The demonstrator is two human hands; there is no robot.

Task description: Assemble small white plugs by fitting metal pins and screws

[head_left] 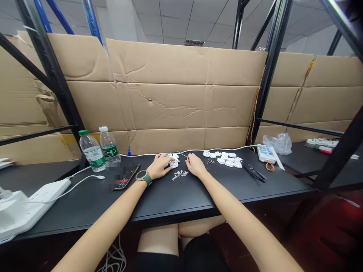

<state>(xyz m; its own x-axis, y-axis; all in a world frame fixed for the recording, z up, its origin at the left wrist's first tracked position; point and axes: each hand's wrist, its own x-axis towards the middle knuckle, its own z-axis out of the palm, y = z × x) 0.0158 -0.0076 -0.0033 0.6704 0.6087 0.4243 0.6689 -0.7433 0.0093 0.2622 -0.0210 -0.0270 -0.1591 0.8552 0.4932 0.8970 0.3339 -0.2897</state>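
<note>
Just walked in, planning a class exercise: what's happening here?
The person's left hand is at white pieces; whether it grips one is hard to tell. The right hand holds a thin rod, angled toward them. Small pale parts lie on the black table between the hands, with more white pieces to the right, beside a black hand tool.

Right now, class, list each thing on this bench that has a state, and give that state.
Left hand: bent over white pieces; grip unclear
Right hand: closed around a thin rod
Small pale parts: loose, scattered
Green-capped bottle: upright, capped
White-capped bottle: upright, capped
Phone: lying down
Pliers: lying, unheld
Cable end: unplugged
Plastic bag: crumpled
</note>
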